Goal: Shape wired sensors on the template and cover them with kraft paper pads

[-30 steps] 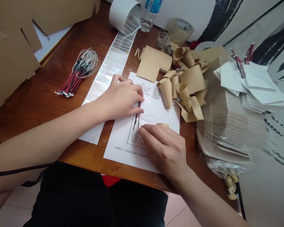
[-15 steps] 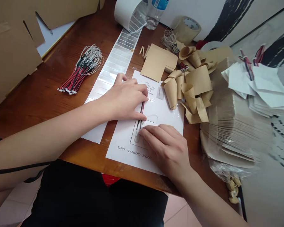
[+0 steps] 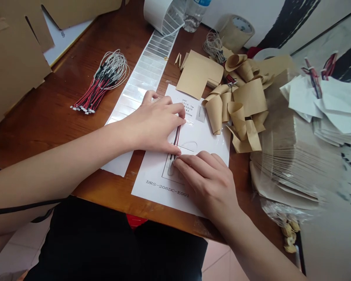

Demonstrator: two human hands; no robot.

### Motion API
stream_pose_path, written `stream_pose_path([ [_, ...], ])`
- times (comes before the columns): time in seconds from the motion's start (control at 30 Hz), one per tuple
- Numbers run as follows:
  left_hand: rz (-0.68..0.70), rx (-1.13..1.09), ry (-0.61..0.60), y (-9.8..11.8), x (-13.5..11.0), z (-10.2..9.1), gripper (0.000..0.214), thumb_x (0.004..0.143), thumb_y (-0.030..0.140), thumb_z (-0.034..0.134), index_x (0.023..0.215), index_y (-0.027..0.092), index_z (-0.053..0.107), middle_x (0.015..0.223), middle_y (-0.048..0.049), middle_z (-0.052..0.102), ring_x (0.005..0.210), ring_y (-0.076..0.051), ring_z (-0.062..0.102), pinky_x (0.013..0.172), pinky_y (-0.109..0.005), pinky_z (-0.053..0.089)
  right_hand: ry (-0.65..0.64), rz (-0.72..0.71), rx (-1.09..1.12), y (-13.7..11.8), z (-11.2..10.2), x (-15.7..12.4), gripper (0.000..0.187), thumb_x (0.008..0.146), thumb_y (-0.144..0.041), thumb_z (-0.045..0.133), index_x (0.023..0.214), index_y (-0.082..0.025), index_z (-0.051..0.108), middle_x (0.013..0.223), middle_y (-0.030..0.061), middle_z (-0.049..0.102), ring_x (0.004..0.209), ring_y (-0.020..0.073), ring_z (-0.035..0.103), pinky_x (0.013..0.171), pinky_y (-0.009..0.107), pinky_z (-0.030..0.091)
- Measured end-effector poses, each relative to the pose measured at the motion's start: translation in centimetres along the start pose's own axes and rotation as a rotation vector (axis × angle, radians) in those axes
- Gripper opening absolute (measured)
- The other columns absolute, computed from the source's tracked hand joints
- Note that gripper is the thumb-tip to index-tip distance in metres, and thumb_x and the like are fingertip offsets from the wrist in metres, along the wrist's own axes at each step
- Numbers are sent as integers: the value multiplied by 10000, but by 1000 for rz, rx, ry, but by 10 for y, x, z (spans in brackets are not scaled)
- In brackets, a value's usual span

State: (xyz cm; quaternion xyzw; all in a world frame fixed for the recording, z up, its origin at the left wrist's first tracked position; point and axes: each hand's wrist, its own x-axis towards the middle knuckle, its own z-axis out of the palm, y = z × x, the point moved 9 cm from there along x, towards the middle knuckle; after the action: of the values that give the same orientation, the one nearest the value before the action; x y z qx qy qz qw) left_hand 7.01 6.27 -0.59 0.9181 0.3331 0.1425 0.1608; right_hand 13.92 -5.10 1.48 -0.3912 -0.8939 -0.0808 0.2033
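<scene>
A thin red and black wire (image 3: 176,137) lies on a white printed template sheet (image 3: 158,183) marked DRS-206DC-E001, on the wooden table (image 3: 46,121). My left hand (image 3: 155,123) rests on the sheet with its fingers curled and pressed down on the wire's upper part. My right hand (image 3: 207,179) lies palm down just below, fingertips pressed flat on the wire's lower end inside the drawn outline. The two hands nearly touch at the fingertips.
A bundle of red, black and white wires (image 3: 101,84) lies at the left. A label strip (image 3: 140,82) runs from a white roll (image 3: 160,13). Curled brown paper pieces (image 3: 240,109), a stack of bagged sheets (image 3: 292,156), a tape roll (image 3: 236,31), a bottle (image 3: 195,13) and cardboard (image 3: 11,58) surround the sheet.
My right hand's fingers have slid slightly left along the wire toward my left fingertips. The view has shifted a little; a brown piece under my right hand no longer shows.
</scene>
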Motion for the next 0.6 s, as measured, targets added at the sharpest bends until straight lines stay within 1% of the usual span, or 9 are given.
stream_pose_path([
  [0.1, 1, -22, 4, -1, 0, 0, 473, 765, 588, 793, 1143, 304, 780, 1305, -50, 684, 1269, -368, 517, 1184, -610, 145, -27, 12, 10, 1, 2, -1, 144, 988, -61, 597, 963, -181, 673, 884, 35, 765, 726, 180, 483, 622, 343, 334],
  [0.2, -1, -10, -6, -1, 0, 1, 465, 766, 587, 790, 1134, 302, 783, 1306, -49, 686, 1262, -362, 522, 1179, -602, 161, -52, 37, 49, 3, 2, -2, 140, 967, -51, 602, 966, -166, 681, 917, 58, 768, 751, 193, 501, 634, 358, 349],
  [0.37, -10, 12, -27, 1, 1, 1, 466, 782, 582, 761, 1139, 283, 782, 1312, -53, 687, 1260, -358, 526, 1166, -598, 193, -67, 77, 185, 9, 0, -3, 258, 907, 17, 554, 1002, -174, 699, 1005, 82, 752, 832, 210, 550, 664, 357, 396],
  [0.5, -23, 28, -56, 1, 0, 1, 496, 804, 589, 730, 1176, 263, 771, 1345, -67, 673, 1281, -358, 515, 1174, -595, 177, -87, 85, 219, 13, 1, -4, 289, 895, 30, 545, 1002, -172, 722, 988, 79, 737, 824, 211, 527, 687, 368, 402],
  [0.6, -29, 33, -67, 0, 0, 1, 510, 811, 601, 720, 1205, 280, 762, 1362, -56, 664, 1302, -355, 504, 1184, -590, 157, -94, 79, 207, 14, 1, -4, 289, 908, 18, 546, 997, -179, 739, 955, 67, 733, 818, 211, 513, 693, 375, 374],
])
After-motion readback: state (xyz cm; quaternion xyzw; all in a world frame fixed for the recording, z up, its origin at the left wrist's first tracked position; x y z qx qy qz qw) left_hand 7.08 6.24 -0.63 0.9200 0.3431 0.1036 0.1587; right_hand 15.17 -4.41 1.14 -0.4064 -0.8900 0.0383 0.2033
